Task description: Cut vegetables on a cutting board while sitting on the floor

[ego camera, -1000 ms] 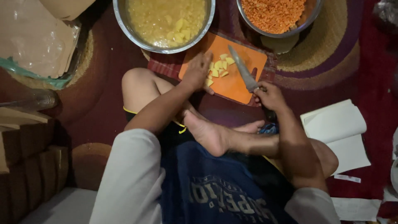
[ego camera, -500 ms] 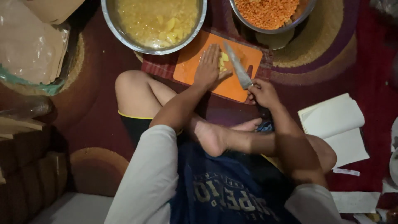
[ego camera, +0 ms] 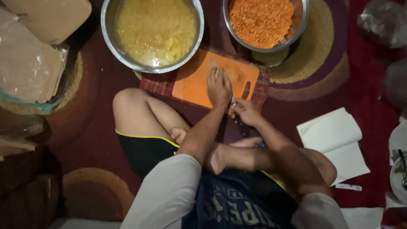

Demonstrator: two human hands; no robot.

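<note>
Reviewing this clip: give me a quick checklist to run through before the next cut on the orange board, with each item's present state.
1. Left hand pressed flat over the pale food on the orange plastic cutting board: ok.
2. Right hand gripping the knife handle at the board's near edge: ok.
3. Knife blade clear of the left fingers: cannot tell; the hand hides most of it.
4. Board lying flat on the checked cloth: ok.
5. Steel bowl of yellow pieces within reach beyond the board: ok.
6. Steel bowl of orange lentils apart from the board: ok.
</note>
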